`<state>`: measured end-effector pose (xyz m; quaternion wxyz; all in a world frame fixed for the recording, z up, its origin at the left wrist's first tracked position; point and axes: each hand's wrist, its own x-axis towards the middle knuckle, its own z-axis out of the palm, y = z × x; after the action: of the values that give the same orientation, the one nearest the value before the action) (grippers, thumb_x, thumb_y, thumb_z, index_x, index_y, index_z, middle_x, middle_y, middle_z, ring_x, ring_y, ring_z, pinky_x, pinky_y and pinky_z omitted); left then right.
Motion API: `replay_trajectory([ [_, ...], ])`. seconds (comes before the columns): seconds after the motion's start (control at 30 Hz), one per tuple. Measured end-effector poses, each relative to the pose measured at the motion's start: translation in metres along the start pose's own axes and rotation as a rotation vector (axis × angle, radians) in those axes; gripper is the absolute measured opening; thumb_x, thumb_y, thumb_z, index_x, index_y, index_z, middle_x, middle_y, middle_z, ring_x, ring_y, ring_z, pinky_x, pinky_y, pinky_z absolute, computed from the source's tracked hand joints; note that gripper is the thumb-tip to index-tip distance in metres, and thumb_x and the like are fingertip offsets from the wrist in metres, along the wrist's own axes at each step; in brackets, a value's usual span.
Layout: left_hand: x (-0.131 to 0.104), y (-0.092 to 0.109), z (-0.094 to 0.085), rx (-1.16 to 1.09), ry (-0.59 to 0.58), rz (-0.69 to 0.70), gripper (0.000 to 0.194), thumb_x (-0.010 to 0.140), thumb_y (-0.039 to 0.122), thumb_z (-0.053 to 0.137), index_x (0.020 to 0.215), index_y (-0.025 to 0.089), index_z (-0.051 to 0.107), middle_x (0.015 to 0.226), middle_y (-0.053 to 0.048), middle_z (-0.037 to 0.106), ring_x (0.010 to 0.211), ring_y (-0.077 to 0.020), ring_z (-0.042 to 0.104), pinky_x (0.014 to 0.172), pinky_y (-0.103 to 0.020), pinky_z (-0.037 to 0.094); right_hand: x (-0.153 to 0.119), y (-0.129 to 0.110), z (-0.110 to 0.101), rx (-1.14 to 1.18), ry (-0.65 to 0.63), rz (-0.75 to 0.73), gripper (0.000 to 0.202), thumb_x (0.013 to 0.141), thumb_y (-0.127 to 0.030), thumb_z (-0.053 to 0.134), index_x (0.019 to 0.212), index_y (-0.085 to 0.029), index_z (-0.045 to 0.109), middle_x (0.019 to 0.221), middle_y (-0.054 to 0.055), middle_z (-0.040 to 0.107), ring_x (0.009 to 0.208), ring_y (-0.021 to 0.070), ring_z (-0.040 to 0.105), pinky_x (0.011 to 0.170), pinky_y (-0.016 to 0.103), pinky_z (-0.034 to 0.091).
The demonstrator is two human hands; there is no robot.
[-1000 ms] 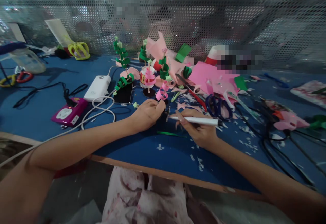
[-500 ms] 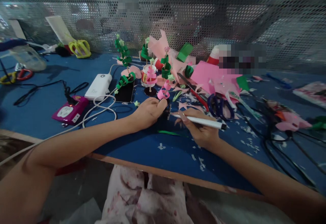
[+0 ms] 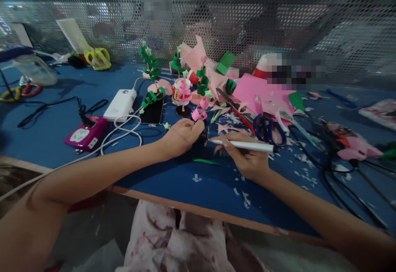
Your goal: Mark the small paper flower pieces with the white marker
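Observation:
My left hand [image 3: 183, 137] is closed around the dark base of a small pink paper tree [image 3: 199, 113], just in front of the other paper trees. In my right hand [image 3: 247, 160] is a white pen [image 3: 252, 146] with a black end, its tip pointing left at the dark base. Whether the tip touches the base is too small to tell. A thin green paper strip [image 3: 208, 162] lies below both hands. Behind the left hand stand another pink tree [image 3: 185, 94] on a dark disc and a green spiral tree [image 3: 151, 64].
Left of the hands are a black phone [image 3: 152, 111], a white power bank [image 3: 120, 105] with a looping cable and a purple socket block [image 3: 86, 134]. Blue-handled scissors [image 3: 269, 130], pink paper [image 3: 260, 94] and scraps lie right. A perforated metal screen [image 3: 117, 20] rises behind.
My right hand and the pen have shifted very slightly to the right. The left hand keeps its grip, and the view has moved a little.

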<state>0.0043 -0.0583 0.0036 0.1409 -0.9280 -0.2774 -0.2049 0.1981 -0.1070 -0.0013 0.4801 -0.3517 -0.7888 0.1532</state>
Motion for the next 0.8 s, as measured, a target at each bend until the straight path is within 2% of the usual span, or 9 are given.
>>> replay_trajectory([
  [0.13, -0.0006, -0.0014, 0.0018, 0.002, 0.013, -0.002, 0.04, 0.054, 0.001, 0.037, 0.093, 0.008, 0.044, 0.067, -0.006, 0.06, 0.072, -0.0172, 0.057, 0.069, -0.026, 0.049, -0.0012, 0.0002, -0.0004, 0.016, -0.064, -0.013, 0.016, 0.083, -0.014, 0.05, 0.073, -0.018, 0.061, 0.065, 0.002, 0.06, 0.057, 0.0115, 0.057, 0.055, 0.025, 0.047],
  [0.3, -0.0022, -0.003, 0.0034, -0.014, 0.052, 0.034, 0.043, 0.056, 0.003, 0.038, 0.099, 0.006, 0.042, 0.07, -0.007, 0.06, 0.074, -0.018, 0.057, 0.07, -0.027, 0.048, -0.0009, -0.0011, -0.0014, 0.023, -0.009, -0.011, 0.016, 0.081, -0.011, 0.051, 0.088, -0.019, 0.063, 0.073, 0.004, 0.064, 0.064, 0.0131, 0.059, 0.06, 0.027, 0.048],
  [0.47, -0.0019, -0.0029, 0.0038, -0.006, 0.022, 0.002, 0.042, 0.056, 0.002, 0.037, 0.097, 0.007, 0.043, 0.069, -0.007, 0.06, 0.073, -0.0179, 0.057, 0.07, -0.027, 0.048, 0.0011, -0.0025, 0.0007, 0.041, -0.073, -0.035, 0.015, 0.081, -0.01, 0.051, 0.077, -0.019, 0.062, 0.066, 0.003, 0.061, 0.059, 0.0126, 0.057, 0.057, 0.027, 0.048],
  [0.67, -0.0015, -0.0023, 0.0017, -0.047, -0.008, 0.006, 0.045, 0.054, 0.004, 0.039, 0.099, 0.007, 0.042, 0.074, -0.008, 0.061, 0.077, -0.0192, 0.057, 0.071, -0.029, 0.048, 0.0008, -0.0023, -0.0008, -0.033, -0.02, -0.056, 0.016, 0.081, -0.01, 0.051, 0.087, -0.02, 0.062, 0.072, 0.004, 0.064, 0.066, 0.014, 0.06, 0.062, 0.028, 0.049],
  [0.8, -0.0015, -0.001, 0.0004, -0.049, -0.024, -0.013, 0.044, 0.055, 0.002, 0.038, 0.099, 0.008, 0.042, 0.073, -0.007, 0.061, 0.076, -0.018, 0.057, 0.071, -0.028, 0.048, 0.0025, -0.0068, -0.0003, -0.015, -0.042, -0.053, 0.014, 0.081, -0.01, 0.051, 0.077, -0.019, 0.06, 0.069, 0.003, 0.063, 0.06, 0.0115, 0.059, 0.057, 0.024, 0.048],
])
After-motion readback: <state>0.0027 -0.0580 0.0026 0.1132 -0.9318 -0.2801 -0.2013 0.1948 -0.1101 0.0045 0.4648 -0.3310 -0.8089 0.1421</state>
